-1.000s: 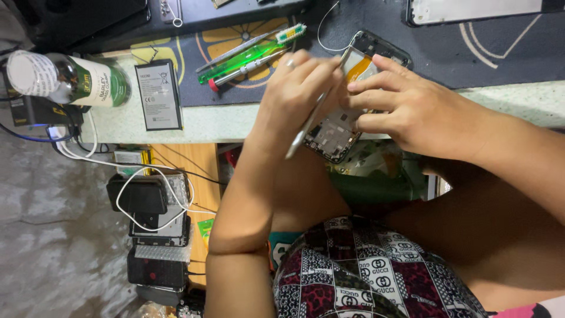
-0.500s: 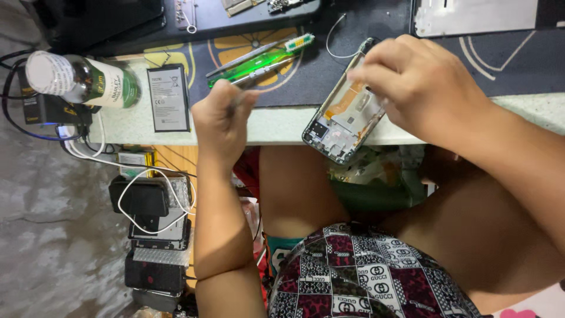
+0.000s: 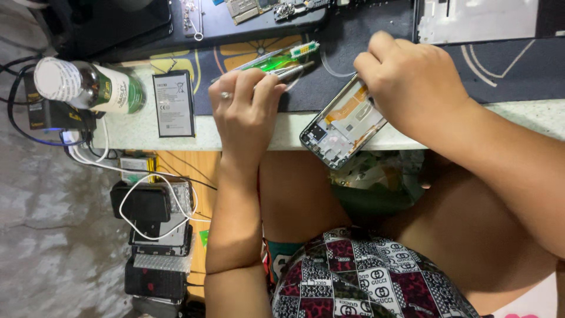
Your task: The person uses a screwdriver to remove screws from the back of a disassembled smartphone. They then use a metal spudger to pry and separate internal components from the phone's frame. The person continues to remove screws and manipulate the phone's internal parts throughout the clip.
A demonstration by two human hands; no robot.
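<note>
Bench edge bears opened phone (image 3: pixel 344 123) under right hand (image 3: pixel 412 82).

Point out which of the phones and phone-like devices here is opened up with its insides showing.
The opened phone under the right hand, overhanging the bench edge, its frame and orange inner parts exposed. The black devices stacked low on the left are closed.

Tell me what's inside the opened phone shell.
The opened phone shell shows an orange strip, a pale metal plate and dark parts at its lower end. The right hand covers its upper end.
</note>
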